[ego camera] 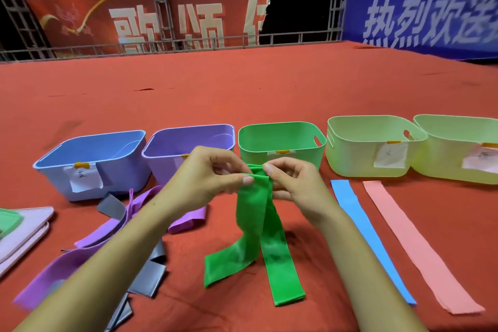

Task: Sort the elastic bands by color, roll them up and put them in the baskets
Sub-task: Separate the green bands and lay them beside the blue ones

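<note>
Where the red cloth-covered surface (242,83) ends at the far side, metal truss frames carry a red banner (140,21) and a blue banner (420,13), both with large pale characters.

Five baskets stand in a row across the surface: a blue basket (94,167), a purple basket (167,162), a green basket (280,140), a pale green basket (372,145) and a yellow-green basket (458,148), each with a paper label taped on its near wall.

Held up in front of the green basket, the green band (256,226) is folded at its top. Its two tails hang down and splay onto the surface, one running toward the near left, the other toward the near right, so its long axis runs roughly from the baskets toward the person.

Left hand (204,175) comes in from the lower left and pinches the folded top between thumb and fingers. Right hand (293,180) comes in from the lower right, its fingers curled on the same fold, thumb tip pressed on the top edge. Both hands meet there, nearly touching.

A blue band (369,237) and a pink band (415,240) lie flat and straight at the right, side by side but apart, both slanting from the baskets toward the near right. Purple bands (89,240) and grey bands (151,269) lie tangled at the left, partly under the left forearm. Flat pink items (24,232) lie stacked at the left edge.
</note>
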Tool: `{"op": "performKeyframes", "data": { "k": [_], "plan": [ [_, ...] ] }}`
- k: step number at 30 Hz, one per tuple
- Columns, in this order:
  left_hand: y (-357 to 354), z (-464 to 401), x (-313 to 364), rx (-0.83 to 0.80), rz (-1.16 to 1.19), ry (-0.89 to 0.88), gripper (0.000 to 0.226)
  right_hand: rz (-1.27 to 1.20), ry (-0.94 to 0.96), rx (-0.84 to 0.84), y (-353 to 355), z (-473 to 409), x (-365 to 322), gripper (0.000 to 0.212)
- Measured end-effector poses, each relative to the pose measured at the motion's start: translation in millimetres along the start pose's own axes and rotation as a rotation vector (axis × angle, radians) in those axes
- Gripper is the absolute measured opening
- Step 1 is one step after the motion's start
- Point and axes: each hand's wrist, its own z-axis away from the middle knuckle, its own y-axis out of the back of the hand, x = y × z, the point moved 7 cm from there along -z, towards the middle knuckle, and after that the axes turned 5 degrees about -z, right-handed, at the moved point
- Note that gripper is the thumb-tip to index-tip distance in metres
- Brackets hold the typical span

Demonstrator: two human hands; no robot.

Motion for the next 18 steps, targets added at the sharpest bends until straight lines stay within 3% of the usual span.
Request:
{"op": "performKeyframes", "data": {
  "k": [8, 18],
  "plan": [
    [-8, -9, -12, 0.214, 0.071, 0.015, 0.021, -0.129, -0.057, -0.048, -6, 3, -3, 0.006],
    [-3, -16, -13, 0.204, -0.036, 0.027, 0.04, -0.08, -0.017, -0.06, -8, 7, -11, 0.009]
  ]
}}
